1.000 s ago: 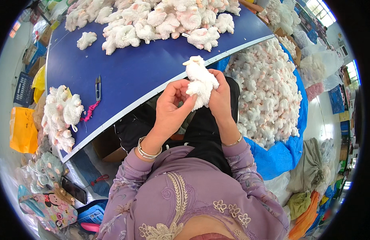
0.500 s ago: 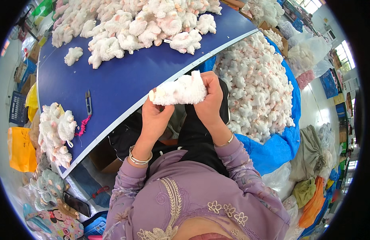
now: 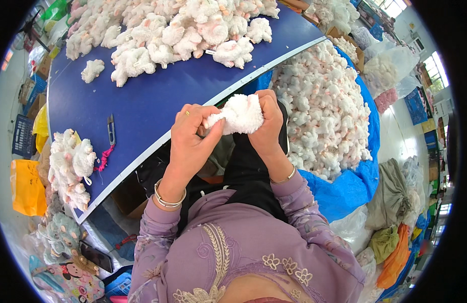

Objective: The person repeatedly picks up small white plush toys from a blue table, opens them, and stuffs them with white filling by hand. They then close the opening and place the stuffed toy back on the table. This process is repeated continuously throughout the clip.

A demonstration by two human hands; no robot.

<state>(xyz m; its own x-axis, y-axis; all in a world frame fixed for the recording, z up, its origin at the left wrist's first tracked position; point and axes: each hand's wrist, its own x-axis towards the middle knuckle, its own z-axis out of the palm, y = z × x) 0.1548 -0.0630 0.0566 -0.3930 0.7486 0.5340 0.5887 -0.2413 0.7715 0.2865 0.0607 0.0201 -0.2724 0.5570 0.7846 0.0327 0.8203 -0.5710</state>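
Observation:
Between my two hands, above my lap and close to the table edge, is a small white plush toy with fluffy fur. My right hand grips its right end, the thumb and fingers wrapped round it. At the other end my left hand pinches the plush with thumb and fingers; that end is partly hidden by the fingers. On the blue table, a heap of similar white plush toys lies at the far side. One plush piece sits apart from the heap.
Thread snips with a pink cord lie on the table at left, beside a small pile of plush toys. To my right, a blue tarpaulin sack is full of white plush pieces. A dark phone lies at lower left.
My left hand has shifted its hold, rising and turning over the plush toy's left end, which its fingers now cover. My right hand keeps its grip with little movement.

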